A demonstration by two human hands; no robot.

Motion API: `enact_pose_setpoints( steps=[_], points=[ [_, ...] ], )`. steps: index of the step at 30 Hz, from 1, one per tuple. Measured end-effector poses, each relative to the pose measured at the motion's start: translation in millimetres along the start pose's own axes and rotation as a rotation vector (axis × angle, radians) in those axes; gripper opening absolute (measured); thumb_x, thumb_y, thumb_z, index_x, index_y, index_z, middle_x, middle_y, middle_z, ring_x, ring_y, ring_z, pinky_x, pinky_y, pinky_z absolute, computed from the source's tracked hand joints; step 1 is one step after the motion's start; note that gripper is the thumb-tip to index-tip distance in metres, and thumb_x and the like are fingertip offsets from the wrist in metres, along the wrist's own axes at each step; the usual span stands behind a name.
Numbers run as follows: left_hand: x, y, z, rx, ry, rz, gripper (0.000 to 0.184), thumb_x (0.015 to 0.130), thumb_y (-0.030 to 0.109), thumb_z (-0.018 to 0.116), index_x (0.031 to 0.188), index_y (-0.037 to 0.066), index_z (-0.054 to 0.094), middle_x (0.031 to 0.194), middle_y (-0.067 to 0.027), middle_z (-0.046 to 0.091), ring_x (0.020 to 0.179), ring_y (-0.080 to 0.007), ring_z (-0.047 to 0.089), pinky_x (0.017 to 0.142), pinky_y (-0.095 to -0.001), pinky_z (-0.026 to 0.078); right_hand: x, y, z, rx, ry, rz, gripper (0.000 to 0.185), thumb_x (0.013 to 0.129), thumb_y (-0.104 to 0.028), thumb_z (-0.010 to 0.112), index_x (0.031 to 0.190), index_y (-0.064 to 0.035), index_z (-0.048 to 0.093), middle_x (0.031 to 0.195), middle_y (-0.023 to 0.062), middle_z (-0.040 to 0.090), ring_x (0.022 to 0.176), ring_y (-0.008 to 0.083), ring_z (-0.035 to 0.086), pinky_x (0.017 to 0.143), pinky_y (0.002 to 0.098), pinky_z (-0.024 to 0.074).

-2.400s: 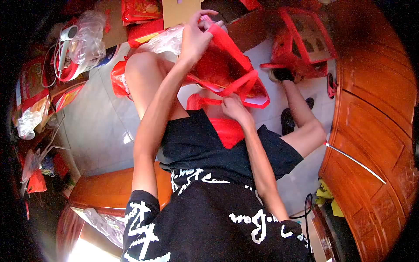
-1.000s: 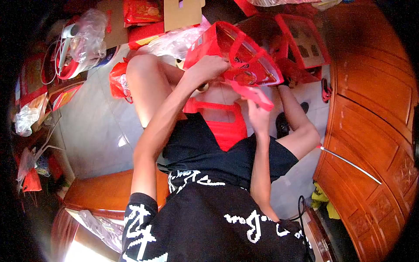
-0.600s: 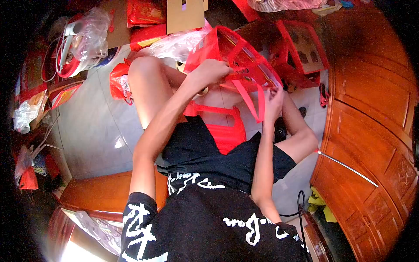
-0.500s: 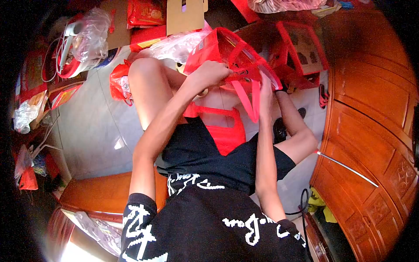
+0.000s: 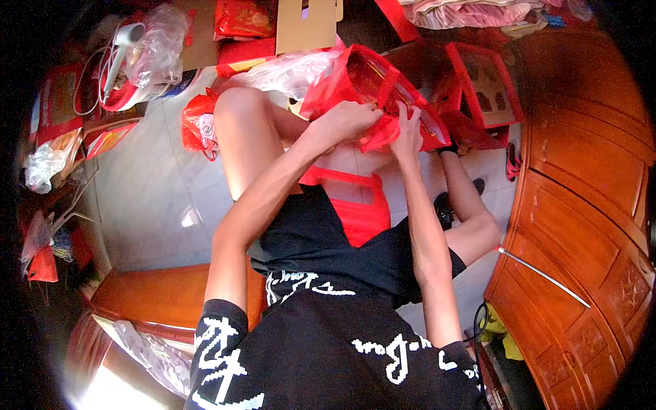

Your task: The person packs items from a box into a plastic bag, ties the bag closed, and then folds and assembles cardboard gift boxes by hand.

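A red bag (image 5: 328, 89) with a see-through panel stands tilted between my knees, its opening toward the top. My left hand (image 5: 350, 119) is closed on the near edge of the bag, fingers curled in. On the right, my right hand (image 5: 408, 133) grips the bag's red handle strap and rim, its fingers bent and close to my left fingertips. The bag partly hides what my fingers pinch. Below the hands, a red plastic stool (image 5: 355, 205) shows between my thighs.
At the right stands a red box with a windowed panel (image 5: 488, 89), before a wooden cabinet (image 5: 588, 171). Clear plastic wrapping (image 5: 294, 74) and a cardboard box (image 5: 307, 27) lie beyond the bag. A white hair dryer (image 5: 123, 48) and a red plastic bag (image 5: 198, 126) are at the left.
The hanging strap loop has been drawn up and bunched toward the bag. My right hand has moved in closer to my left, its fingers now bent over the rim.
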State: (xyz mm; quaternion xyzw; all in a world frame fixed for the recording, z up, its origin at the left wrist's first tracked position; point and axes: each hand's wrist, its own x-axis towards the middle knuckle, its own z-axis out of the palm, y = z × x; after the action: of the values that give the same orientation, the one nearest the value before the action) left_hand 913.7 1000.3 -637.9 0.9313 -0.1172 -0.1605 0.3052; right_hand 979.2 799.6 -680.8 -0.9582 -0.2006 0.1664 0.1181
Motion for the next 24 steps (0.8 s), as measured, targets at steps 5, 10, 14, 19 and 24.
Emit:
enact_pose_setpoints(
  steps=[5, 10, 14, 19, 24],
  points=[
    [-0.3, 13.9, -7.5, -0.169, 0.058, 0.128, 0.069, 0.080, 0.007, 0.065, 0.145, 0.017, 0.044, 0.116, -0.0169, 0.062, 0.095, -0.0404, 0.068, 0.078, -0.0500, 0.057, 1.2, 26.3, 20.8, -0.139, -0.331, 0.224, 0.053, 0.090, -0.037, 0.060, 0.135, -0.0102, 0.052, 0.120, 0.0256, 0.065, 0.111, 0.0452, 0.064, 0.091, 0.0544, 0.0516],
    [-2.0, 20.6, 8.7, 0.157, -0.001, 0.162, 0.070, 0.084, 0.007, 0.061, 0.149, 0.020, 0.039, 0.125, -0.0157, 0.059, 0.086, -0.0357, 0.070, 0.065, -0.0445, 0.059, -36.1, 42.5, 40.9, -0.103, -0.415, 0.205, 0.047, 0.093, -0.031, 0.052, 0.134, -0.0073, 0.054, 0.111, 0.0287, 0.068, 0.108, 0.0470, 0.064, 0.090, 0.0545, 0.0513],
    [-1.2, 15.1, 27.6, 0.165, -0.033, 0.177, 0.070, 0.083, 0.011, 0.064, 0.147, 0.029, 0.042, 0.140, -0.0163, 0.051, 0.078, -0.0333, 0.071, 0.059, -0.0434, 0.059, -65.6, 54.9, 53.6, 0.601, -0.052, 0.089, 0.025, 0.087, -0.013, 0.054, 0.108, -0.0029, 0.059, 0.100, 0.0210, 0.067, 0.101, 0.0350, 0.064, 0.092, 0.0422, 0.0480],
    [-4.0, 8.0, 44.1, 0.189, 0.021, 0.229, 0.075, 0.081, 0.011, 0.067, 0.149, 0.033, 0.042, 0.159, -0.0199, 0.032, 0.077, -0.0318, 0.073, 0.054, -0.0421, 0.058, -99.3, 42.6, 24.6, 1.134, 0.010, 0.163, 0.017, 0.089, -0.003, 0.053, 0.103, -0.0022, 0.063, 0.101, 0.0007, 0.062, 0.090, 0.0103, 0.056, 0.083, 0.0254, 0.0458],
    [2.9, 18.1, 53.8, 0.230, 0.099, 0.170, 0.065, 0.087, 0.023, 0.066, 0.147, 0.030, 0.044, 0.156, -0.0241, 0.035, 0.073, -0.0324, 0.072, 0.052, -0.0396, 0.057, -108.9, 4.7, -4.0, 1.140, 0.071, 0.043, 0.028, 0.090, 0.002, 0.054, 0.115, -0.0019, 0.065, 0.105, 0.0016, 0.066, 0.091, 0.0111, 0.060, 0.079, 0.0251, 0.0487]
  ],
)
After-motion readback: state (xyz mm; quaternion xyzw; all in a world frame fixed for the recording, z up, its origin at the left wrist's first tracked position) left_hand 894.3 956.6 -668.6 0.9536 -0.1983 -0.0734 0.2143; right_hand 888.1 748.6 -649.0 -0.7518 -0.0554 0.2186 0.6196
